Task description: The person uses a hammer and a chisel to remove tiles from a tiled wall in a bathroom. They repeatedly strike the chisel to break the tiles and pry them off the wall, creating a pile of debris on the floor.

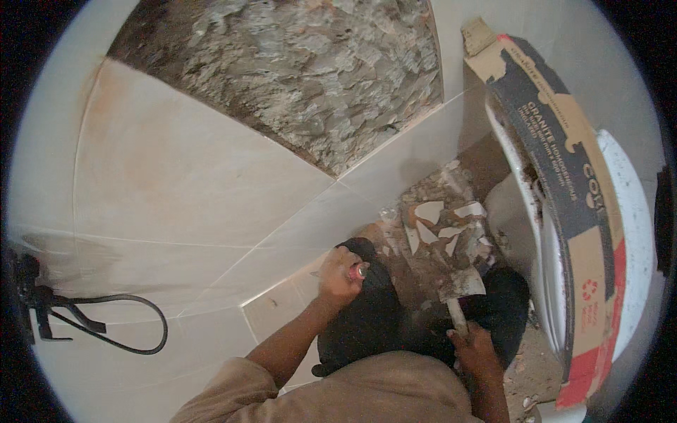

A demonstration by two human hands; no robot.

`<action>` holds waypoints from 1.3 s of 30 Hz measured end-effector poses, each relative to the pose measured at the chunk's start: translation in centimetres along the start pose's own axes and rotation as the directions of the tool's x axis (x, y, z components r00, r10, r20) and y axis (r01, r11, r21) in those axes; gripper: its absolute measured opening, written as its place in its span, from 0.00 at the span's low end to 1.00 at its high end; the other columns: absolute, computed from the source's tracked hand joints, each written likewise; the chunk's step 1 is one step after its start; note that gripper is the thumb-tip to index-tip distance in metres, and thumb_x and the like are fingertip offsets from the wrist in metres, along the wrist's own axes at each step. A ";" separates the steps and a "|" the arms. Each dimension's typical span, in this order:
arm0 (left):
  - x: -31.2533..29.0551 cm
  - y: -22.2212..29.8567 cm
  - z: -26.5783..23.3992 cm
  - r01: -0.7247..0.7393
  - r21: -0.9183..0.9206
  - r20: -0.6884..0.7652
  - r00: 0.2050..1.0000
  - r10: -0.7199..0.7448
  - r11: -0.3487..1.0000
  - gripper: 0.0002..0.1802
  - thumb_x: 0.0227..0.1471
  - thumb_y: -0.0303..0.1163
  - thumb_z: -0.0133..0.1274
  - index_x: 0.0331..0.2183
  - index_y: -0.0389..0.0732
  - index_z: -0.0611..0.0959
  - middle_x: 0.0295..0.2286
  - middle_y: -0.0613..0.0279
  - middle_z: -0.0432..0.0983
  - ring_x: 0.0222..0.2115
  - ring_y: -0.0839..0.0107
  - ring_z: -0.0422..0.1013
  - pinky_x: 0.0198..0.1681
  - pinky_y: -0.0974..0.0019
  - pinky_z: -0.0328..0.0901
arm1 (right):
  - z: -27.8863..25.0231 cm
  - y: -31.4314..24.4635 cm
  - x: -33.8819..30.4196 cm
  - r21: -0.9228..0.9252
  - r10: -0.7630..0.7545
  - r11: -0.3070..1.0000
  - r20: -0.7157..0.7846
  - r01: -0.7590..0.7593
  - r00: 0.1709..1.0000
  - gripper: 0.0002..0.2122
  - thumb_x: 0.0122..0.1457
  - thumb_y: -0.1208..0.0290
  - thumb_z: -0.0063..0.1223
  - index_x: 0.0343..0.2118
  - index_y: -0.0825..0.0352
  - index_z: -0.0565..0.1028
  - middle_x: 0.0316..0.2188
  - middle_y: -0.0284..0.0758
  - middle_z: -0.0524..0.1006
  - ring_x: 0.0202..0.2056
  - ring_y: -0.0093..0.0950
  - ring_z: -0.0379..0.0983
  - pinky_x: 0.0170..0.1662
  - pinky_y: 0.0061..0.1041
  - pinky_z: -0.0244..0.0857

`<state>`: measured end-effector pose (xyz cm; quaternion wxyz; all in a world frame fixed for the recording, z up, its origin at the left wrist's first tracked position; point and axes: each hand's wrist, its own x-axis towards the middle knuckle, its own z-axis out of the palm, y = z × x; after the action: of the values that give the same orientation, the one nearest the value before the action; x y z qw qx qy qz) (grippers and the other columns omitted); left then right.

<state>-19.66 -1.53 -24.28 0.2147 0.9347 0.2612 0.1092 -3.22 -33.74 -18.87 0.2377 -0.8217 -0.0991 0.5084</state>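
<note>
My left hand (340, 276) is closed round a slim tool with a red end (357, 271), held above my left knee. Most of that tool is hidden in the fist. Lower right, my right hand (477, 350) grips the pale handle (458, 317) of a short tool with a broad pale head (463, 283), between my knees. Its exact kind is not clear. Just beyond that head, broken white tile pieces (428, 211) lie among grey rubble (412, 271) on the floor, close to the wall's foot.
A large cardboard tile box (564, 169) stands along the right with a pale curved basin-like edge (525, 183) beside it. Ahead, rough bare mortar (317, 84) shows between wall tiles (197, 155). A black hose (151, 345) loops from a wall fitting at left.
</note>
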 end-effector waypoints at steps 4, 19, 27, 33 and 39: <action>1.0 -2.1 0.9 0.026 -0.013 0.033 0.999 -0.025 1.000 0.10 0.50 0.34 0.59 0.33 0.40 0.82 0.33 0.50 0.73 0.39 0.46 0.72 0.42 0.48 0.67 | 0.5 -0.4 -0.5 0.011 -0.059 0.998 -0.067 0.060 0.996 0.23 0.62 0.60 0.59 0.50 0.78 0.73 0.39 0.54 0.80 0.39 0.41 0.80 0.44 0.42 0.71; 2.6 -8.8 3.3 0.056 -0.034 0.101 0.994 -0.053 0.998 0.16 0.56 0.40 0.57 0.39 0.36 0.82 0.42 0.43 0.76 0.45 0.43 0.72 0.51 0.47 0.67 | 3.4 0.8 1.8 -0.027 0.065 0.997 -0.110 -0.068 0.992 0.21 0.60 0.55 0.62 0.41 0.74 0.79 0.27 0.42 0.82 0.27 0.33 0.80 0.37 0.37 0.74; 1.8 -12.4 6.1 -0.091 0.039 -0.043 0.995 0.093 0.995 0.16 0.53 0.40 0.60 0.38 0.38 0.83 0.42 0.44 0.78 0.46 0.44 0.72 0.51 0.46 0.67 | 3.4 -2.1 0.5 -0.255 0.115 0.958 -0.078 -0.131 0.990 0.28 0.58 0.46 0.59 0.45 0.73 0.80 0.40 0.52 0.82 0.47 0.48 0.78 0.52 0.42 0.70; 1.1 -6.8 3.5 0.097 -0.189 -0.102 0.988 -0.118 0.977 0.15 0.50 0.37 0.62 0.39 0.39 0.83 0.41 0.46 0.78 0.44 0.45 0.73 0.48 0.45 0.68 | 3.8 3.1 2.9 -0.474 0.001 0.878 -0.144 -0.070 0.990 0.31 0.56 0.42 0.60 0.45 0.73 0.80 0.42 0.52 0.81 0.48 0.49 0.78 0.52 0.41 0.70; 0.5 -6.7 5.4 -0.005 -0.111 -0.302 0.953 -0.028 0.994 0.14 0.52 0.37 0.62 0.39 0.40 0.82 0.37 0.48 0.77 0.41 0.45 0.73 0.45 0.46 0.68 | 2.2 3.0 2.2 -0.169 0.111 0.979 -0.007 -0.110 0.994 0.22 0.62 0.55 0.60 0.47 0.71 0.78 0.27 0.42 0.80 0.26 0.38 0.81 0.29 0.39 0.76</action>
<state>-20.52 2.03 -32.07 0.2239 0.8921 0.2901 0.2645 -4.38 -34.87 -22.88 0.1381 -0.8426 -0.0965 0.5115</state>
